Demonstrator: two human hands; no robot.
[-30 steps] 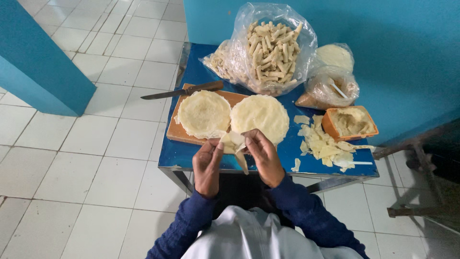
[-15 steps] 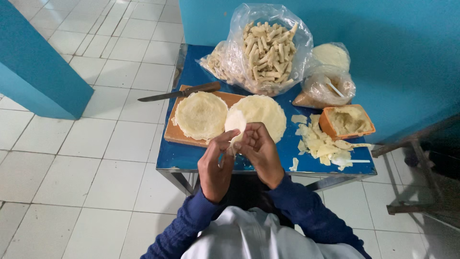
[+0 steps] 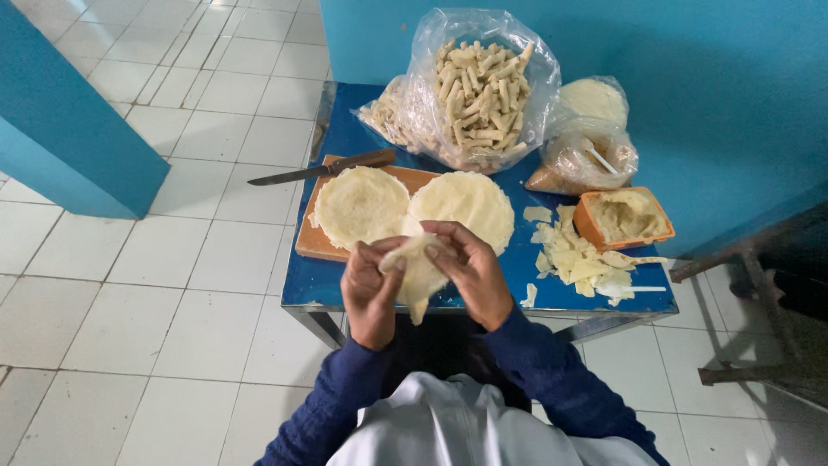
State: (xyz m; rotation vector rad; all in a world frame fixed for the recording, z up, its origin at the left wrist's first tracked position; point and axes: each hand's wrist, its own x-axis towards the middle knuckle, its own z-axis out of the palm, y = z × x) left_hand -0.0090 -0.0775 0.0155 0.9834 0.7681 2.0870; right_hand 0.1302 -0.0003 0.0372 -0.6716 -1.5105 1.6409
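While you sit at the blue table (image 3: 345, 289), three clear plastic bags stand along its far edge against the blue wall. The biggest, a clear bag of pale rolled sticks (image 3: 483, 86), sits in the middle with its mouth open; a smaller bag of the same sticks (image 3: 388, 116) leans on its left side, and to the right lie a bag with a round stack of pale wrappers (image 3: 595, 99) and, just in front of it, a crumpled bag holding a spoon (image 3: 582, 160). An orange rectangular tub of pale filling (image 3: 625, 217) stands near the table's right end, with a heap of wrapper trimmings (image 3: 573, 257) just beside it.

You hold a thin pale wrapper (image 3: 418, 276) above the table's near edge, just short of the two round wrapper stacks (image 3: 360, 205) (image 3: 470, 205); the left stack lies on a wooden cutting board (image 3: 310, 243), with a knife (image 3: 323, 170) across the board's far corner. Your left hand (image 3: 371, 289) cups the sheet from its left, fingers curled and thumb pressed onto it. Your right hand (image 3: 473, 272) closes over its right edge, fingertips pinching the fold. Both wrists angle inward, the dark blue sleeves coming up from your lap.
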